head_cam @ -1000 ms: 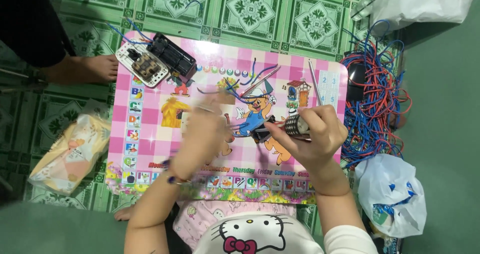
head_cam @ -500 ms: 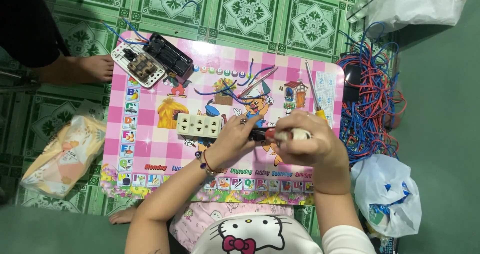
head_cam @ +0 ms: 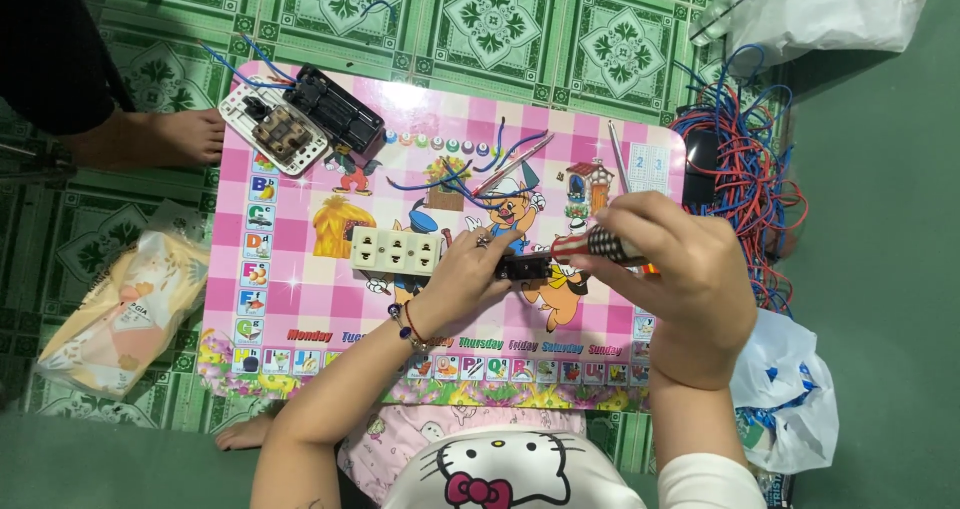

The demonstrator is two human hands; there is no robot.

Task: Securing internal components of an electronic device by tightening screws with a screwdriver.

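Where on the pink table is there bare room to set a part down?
The widest free patch on the pink table lies left of the cream socket strip, below the white switch plate. The top middle is also bare. It is crowded around the left hand and right hand, under the loose wires, and beside the wire tangle.

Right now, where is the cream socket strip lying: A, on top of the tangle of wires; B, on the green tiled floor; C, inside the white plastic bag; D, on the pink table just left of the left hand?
D: the socket strip lies flat on the pink table, just left of the left hand.
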